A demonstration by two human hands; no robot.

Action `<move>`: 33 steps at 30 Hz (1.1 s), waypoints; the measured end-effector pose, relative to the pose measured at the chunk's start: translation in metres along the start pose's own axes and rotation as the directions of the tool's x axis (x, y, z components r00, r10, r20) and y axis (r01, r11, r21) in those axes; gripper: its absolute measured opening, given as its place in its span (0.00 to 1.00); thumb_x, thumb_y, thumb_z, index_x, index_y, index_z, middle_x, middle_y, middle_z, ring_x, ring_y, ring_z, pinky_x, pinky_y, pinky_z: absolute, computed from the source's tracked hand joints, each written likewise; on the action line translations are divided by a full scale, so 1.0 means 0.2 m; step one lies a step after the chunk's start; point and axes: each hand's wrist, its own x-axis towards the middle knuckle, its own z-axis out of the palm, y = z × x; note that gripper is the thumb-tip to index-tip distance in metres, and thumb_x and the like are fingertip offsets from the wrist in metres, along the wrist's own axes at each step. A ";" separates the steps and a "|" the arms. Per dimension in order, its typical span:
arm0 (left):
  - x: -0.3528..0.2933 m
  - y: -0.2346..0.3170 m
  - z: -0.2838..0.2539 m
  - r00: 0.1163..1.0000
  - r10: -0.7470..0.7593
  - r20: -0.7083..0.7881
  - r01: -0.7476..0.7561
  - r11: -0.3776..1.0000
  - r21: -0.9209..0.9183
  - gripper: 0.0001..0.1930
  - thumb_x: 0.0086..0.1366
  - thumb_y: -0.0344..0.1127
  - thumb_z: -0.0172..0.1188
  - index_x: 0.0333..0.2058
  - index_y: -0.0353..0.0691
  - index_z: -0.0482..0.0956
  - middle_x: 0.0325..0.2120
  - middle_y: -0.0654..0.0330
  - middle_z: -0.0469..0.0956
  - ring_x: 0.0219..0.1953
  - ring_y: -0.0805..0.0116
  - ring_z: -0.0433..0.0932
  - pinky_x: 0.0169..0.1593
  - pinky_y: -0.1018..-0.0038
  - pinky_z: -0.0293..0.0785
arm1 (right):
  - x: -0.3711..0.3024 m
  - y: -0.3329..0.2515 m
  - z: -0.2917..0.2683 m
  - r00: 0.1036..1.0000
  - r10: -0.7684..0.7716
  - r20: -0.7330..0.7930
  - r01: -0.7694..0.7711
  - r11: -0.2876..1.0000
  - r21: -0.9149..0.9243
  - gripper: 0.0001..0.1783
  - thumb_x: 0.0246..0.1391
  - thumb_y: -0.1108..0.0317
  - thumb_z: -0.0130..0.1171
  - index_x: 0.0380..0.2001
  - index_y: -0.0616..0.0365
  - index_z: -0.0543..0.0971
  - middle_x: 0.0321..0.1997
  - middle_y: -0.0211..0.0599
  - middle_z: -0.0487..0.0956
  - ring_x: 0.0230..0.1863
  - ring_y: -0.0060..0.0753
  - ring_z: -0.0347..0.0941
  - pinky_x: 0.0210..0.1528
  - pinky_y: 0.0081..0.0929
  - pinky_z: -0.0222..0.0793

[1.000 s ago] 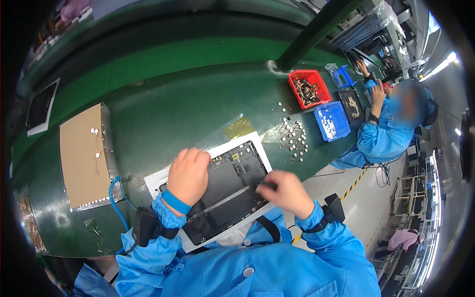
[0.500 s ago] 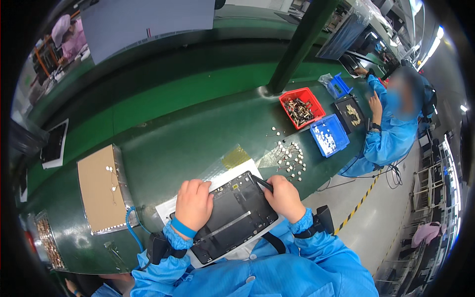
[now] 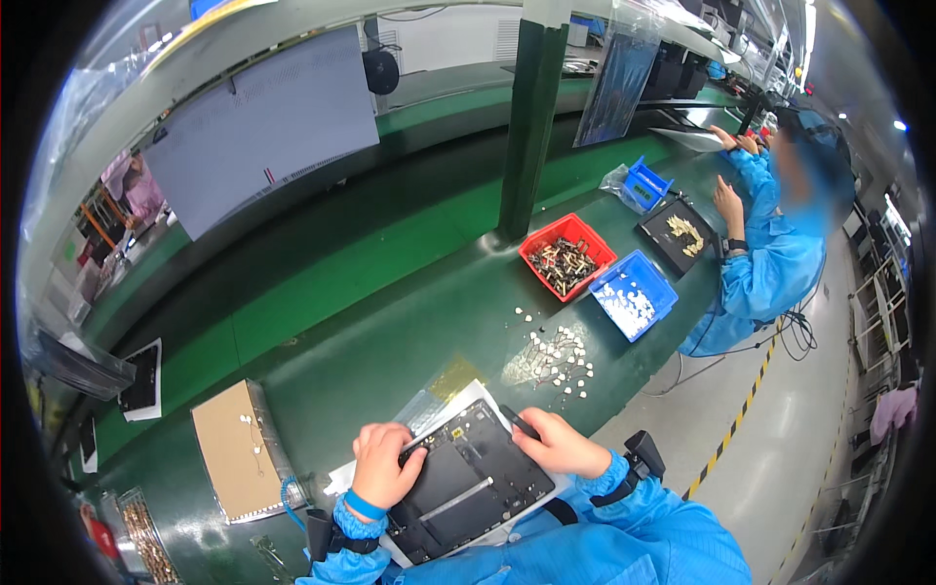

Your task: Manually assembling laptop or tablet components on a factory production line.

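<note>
A flat black tablet-like housing (image 3: 466, 499) lies tilted on a white sheet close to my body. Small components line its upper edge, and a grey strip crosses its middle. My left hand (image 3: 382, 464) grips its upper left edge, with the fingers over the rim and the thumb on the face. In my right hand (image 3: 564, 447) is a slim black pen-like tool (image 3: 519, 422), pinched between thumb and fingers. Its tip is by the upper right corner of the housing; I cannot tell whether it touches. Small white parts with thin wires (image 3: 561, 356) lie scattered beyond my right hand.
A red bin (image 3: 529, 255) of small parts and a blue bin (image 3: 666, 310) of white pieces stand far right. Beyond them, a co-worker's hand (image 3: 727, 207) is near a black tray (image 3: 651, 232). A brown board (image 3: 219, 453) lies left. A green post (image 3: 532, 127) rises behind.
The view has tilted up, so the bench and my hands sit lower in the picture. Both hands keep about the same places on the housing and tool.
</note>
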 end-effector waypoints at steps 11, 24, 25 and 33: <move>0.19 -0.11 -0.28 0.921 -0.385 -0.058 0.271 0.741 -0.615 0.07 0.59 0.33 0.55 0.30 0.34 0.74 0.22 0.69 0.69 0.27 0.80 0.65 0.33 0.80 0.64 | 0.01 -0.03 -0.07 0.266 -0.329 -0.906 0.813 0.581 0.028 0.20 0.60 0.51 0.40 0.30 0.60 0.64 0.31 0.48 0.69 0.22 0.28 0.64 0.26 0.24 0.65; 1.24 -0.69 -0.10 0.155 -0.983 0.095 -0.453 -0.156 -0.878 0.20 0.59 0.35 0.53 0.49 0.34 0.65 0.46 0.51 0.70 0.47 0.55 0.71 0.51 0.56 0.67 | -0.01 0.30 0.16 0.739 -0.392 -0.548 0.585 0.777 0.232 0.07 0.52 0.68 0.51 0.27 0.62 0.68 0.32 0.44 0.72 0.20 0.24 0.68 0.25 0.19 0.66; 1.24 -0.69 -0.10 0.145 -0.989 0.010 -0.405 -0.069 -0.912 0.19 0.56 0.33 0.54 0.45 0.31 0.68 0.42 0.51 0.72 0.43 0.57 0.72 0.48 0.61 0.68 | -0.01 0.30 0.15 0.744 -0.396 -0.539 0.586 0.774 0.240 0.07 0.52 0.68 0.51 0.27 0.62 0.68 0.32 0.44 0.72 0.20 0.24 0.68 0.25 0.19 0.66; 0.65 -0.11 -0.03 0.895 0.009 -0.446 -0.015 1.000 -0.009 0.18 0.48 0.30 0.55 0.41 0.36 0.73 0.43 0.45 0.69 0.47 0.48 0.68 0.50 0.59 0.64 | 0.01 0.34 0.14 0.768 -0.422 -0.481 0.553 0.817 0.166 0.10 0.54 0.65 0.49 0.26 0.61 0.68 0.30 0.43 0.72 0.23 0.28 0.69 0.29 0.22 0.66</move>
